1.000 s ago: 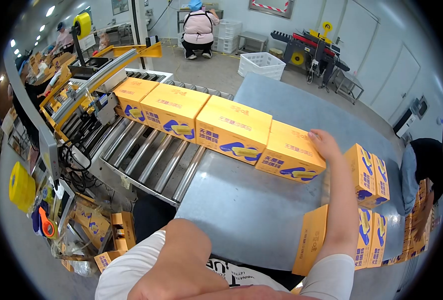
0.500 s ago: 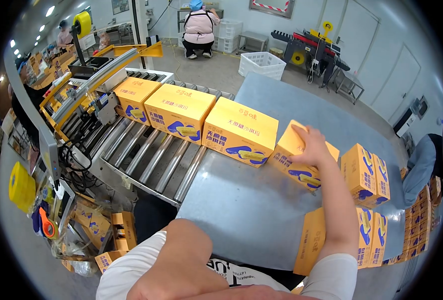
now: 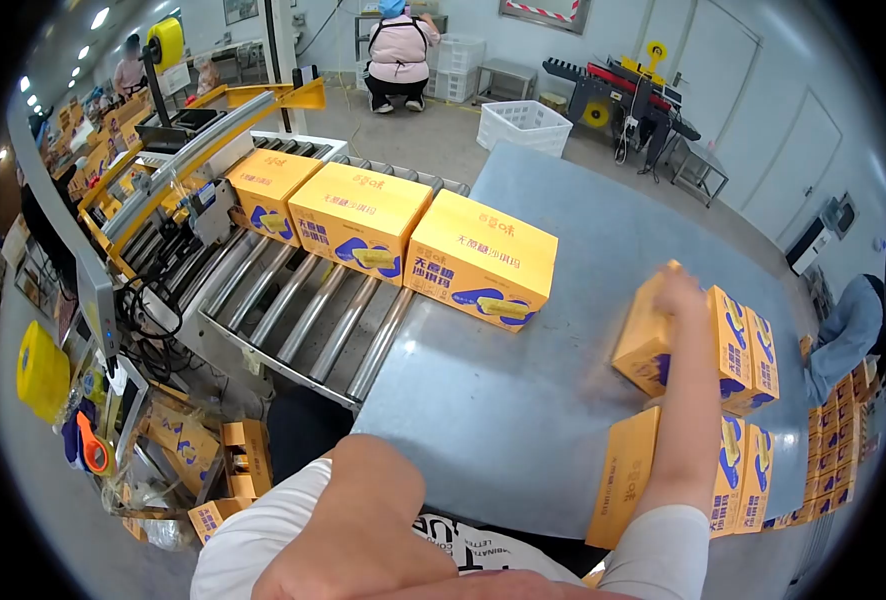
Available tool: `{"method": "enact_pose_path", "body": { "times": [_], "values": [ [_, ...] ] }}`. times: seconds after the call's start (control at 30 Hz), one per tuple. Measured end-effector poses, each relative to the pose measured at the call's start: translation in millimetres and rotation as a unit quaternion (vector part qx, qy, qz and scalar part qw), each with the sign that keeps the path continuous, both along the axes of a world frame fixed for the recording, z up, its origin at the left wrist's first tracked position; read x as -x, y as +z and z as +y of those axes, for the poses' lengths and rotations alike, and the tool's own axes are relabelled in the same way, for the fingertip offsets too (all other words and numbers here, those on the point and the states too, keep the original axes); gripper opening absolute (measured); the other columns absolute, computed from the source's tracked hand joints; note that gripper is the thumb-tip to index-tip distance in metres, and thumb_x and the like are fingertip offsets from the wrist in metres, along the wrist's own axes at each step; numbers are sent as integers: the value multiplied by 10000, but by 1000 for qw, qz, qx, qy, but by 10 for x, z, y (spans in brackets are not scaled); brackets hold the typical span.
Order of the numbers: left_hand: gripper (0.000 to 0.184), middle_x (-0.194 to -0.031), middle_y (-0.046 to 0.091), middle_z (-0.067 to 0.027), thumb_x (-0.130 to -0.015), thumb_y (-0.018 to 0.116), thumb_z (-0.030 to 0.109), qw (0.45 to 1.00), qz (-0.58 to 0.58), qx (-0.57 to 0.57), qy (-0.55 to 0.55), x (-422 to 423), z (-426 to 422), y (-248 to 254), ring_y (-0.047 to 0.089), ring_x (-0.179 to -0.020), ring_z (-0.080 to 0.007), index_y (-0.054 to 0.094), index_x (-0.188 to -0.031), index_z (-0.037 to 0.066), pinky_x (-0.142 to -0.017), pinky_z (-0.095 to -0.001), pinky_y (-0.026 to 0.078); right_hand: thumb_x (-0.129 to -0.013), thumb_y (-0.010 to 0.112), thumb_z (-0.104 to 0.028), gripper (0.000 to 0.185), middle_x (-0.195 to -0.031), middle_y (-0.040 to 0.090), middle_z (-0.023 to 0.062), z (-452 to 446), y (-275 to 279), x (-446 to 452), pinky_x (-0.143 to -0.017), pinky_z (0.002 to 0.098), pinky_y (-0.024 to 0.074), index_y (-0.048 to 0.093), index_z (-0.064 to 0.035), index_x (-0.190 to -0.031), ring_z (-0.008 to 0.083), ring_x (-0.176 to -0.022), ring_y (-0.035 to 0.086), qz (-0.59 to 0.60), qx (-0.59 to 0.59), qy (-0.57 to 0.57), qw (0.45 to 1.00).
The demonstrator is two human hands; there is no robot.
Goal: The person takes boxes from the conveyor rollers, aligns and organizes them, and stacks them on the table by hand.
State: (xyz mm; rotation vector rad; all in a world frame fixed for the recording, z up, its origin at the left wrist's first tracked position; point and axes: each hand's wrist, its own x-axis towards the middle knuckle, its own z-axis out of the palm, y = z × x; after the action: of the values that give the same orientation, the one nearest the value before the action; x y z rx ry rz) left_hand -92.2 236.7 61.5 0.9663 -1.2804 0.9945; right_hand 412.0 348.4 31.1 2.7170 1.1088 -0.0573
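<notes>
My right hand [image 3: 680,291] grips the upper part of a yellow carton [image 3: 643,340] with blue printing, which is turned on the metal table; hand and carton are slightly blurred. Right beside it stand two upright cartons [image 3: 744,350]. Nearer my body, more cartons [image 3: 627,478] stand partly behind my right forearm. To the left, a larger yellow carton [image 3: 483,260] rests across the table edge and the rollers, in line with another carton [image 3: 359,222] and a third carton [image 3: 265,190]. My left arm is bent across the bottom of the view, its hand outside the picture.
The roller conveyor [image 3: 308,335] leads left to a taping machine [image 3: 198,200]. A white crate [image 3: 525,128] stands on the floor beyond the grey table [image 3: 503,400]. One person [image 3: 399,55] squats at the back; another person's sleeve [image 3: 848,330] shows at right, near stacked cartons [image 3: 831,450].
My right hand has moved right with the carton, away from the carton row and up to the two upright cartons. The carton has turned. The row on the rollers looks nearly unchanged.
</notes>
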Motion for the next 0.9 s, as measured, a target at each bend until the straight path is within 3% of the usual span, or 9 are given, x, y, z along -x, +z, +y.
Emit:
{"method": "enact_pose_path", "body": {
  "times": [0.1,0.2,0.3,0.5,0.57,0.63,0.7,0.8,0.9],
  "values": [
    [398,-1130,730,-25,-860,796,478,1000,0,6,-12,-3,-25,-1,693,-1003,-225,779,-1072,141,-833,-335,547,-850,731,-230,909,-1651,338,151,-330,-35,-244,-1072,830,269,270,-306,-1630,410,-1528,295,-53,-9,-150,987],
    [393,-1126,730,-24,-863,794,478,1000,-3,-7,-20,-30,-8,17,693,-999,-226,778,-1071,145,-830,-335,547,-927,596,-174,805,-1690,238,191,-518,-111,-370,-1153,776,198,245,-277,-1644,462,-1559,172,-137,-20,-188,972],
    [389,-1122,732,-21,-863,793,479,1000,-4,-7,-24,-40,-3,23,695,-995,-225,778,-1070,151,-829,-334,548,-918,619,-183,713,-1613,401,183,-536,18,-285,-1153,688,320,387,-244,-1590,431,-1500,347,-72,-93,-222,968],
    [383,-1108,736,-7,-854,799,486,1000,-2,1,-14,-58,-13,-1,698,-985,-212,785,-1051,158,-827,-330,548,-958,622,-277,364,-1355,659,150,-270,-299,-678,-1089,448,470,700,-143,-1287,362,-1228,630,-38,-225,50,972],
    [382,-1105,736,-5,-852,800,487,1000,-2,1,-14,-61,-15,-11,699,-983,-210,787,-1046,158,-826,-327,548,-978,631,-338,396,-1369,645,169,-88,-301,-521,-1091,451,460,689,-127,-1308,359,-1268,601,41,-272,189,943],
    [380,-1103,737,-3,-851,800,485,1000,-7,5,-13,-72,-21,-21,699,-980,-208,788,-1043,158,-825,-324,548,-1004,607,-347,407,-1368,644,175,3,-137,74,-1114,449,439,673,-117,-1334,346,-1309,570,107,-261,229,932],
    [376,-1101,737,-1,-852,800,484,1000,-7,14,-12,-68,-40,-30,698,-979,-208,789,-1040,158,-826,-322,547,-926,687,-513,620,-1455,576,188,136,-106,392,-1154,468,396,622,-132,-1411,351,-1380,504,135,-201,212,947],
    [370,-1098,738,2,-855,796,483,1000,2,19,-13,-53,-58,-29,696,-983,-208,790,-1035,161,-829,-324,545,-745,810,-590,897,-1560,461,194,150,-194,922,-1187,510,346,548,-173,-1494,384,-1422,444,62,-175,341,922],
    [367,-1098,739,4,-859,790,489,1000,2,-5,-10,-49,18,10,694,-990,-211,791,-1034,166,-835,-330,543,-604,879,-553,1097,-1609,364,195,131,-54,1039,-1218,554,276,455,-227,-1561,407,-1468,361,102,-128,400,902]
  ]
}}
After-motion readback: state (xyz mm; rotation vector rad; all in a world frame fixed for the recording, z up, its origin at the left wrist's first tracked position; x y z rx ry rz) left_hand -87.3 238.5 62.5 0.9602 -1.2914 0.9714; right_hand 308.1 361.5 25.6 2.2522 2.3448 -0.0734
